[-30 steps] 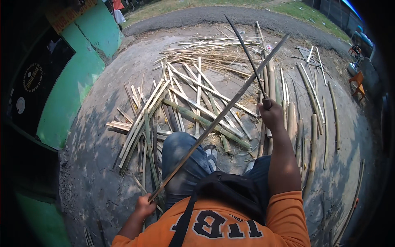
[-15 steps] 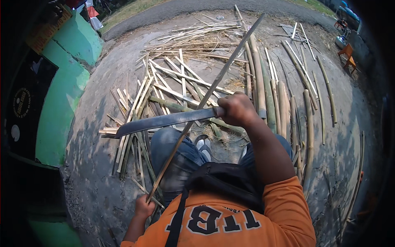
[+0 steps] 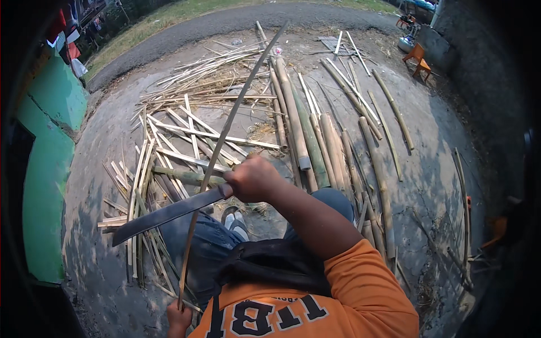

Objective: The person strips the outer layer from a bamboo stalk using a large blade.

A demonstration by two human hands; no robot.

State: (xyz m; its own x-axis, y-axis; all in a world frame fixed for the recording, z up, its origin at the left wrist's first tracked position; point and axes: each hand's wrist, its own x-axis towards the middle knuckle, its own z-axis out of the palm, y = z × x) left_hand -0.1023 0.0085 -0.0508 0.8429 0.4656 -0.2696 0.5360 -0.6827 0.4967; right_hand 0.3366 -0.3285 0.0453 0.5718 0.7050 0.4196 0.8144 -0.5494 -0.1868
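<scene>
My right hand [image 3: 255,178] is closed around the handle of a machete [image 3: 172,212]. The machete's long broad blade points left and slants downward, crossing a long thin bamboo strip [image 3: 225,130] above my left thigh. Whether the blade's edge touches the strip cannot be made out. At the lower edge, my left hand [image 3: 179,317] grips the strip's near end. From there the strip rises steeply away toward the far side, above the ground. Beyond my knees, a green bamboo pole [image 3: 186,176] lies partly hidden behind the strip and my right hand.
Split bamboo strips [image 3: 135,203] lie in a loose heap at left, with more pale strips [image 3: 208,65] farther back. Several bamboo poles [image 3: 293,115] stretch along the ground at centre right. A green wall [image 3: 48,163] borders the left; an orange chair [image 3: 417,59] stands far right.
The whole view has swung right, so the scene sits farther left. My right hand has come nearer me with the machete, its blade now tilted more downward and crossing the strip closer to my left hand.
</scene>
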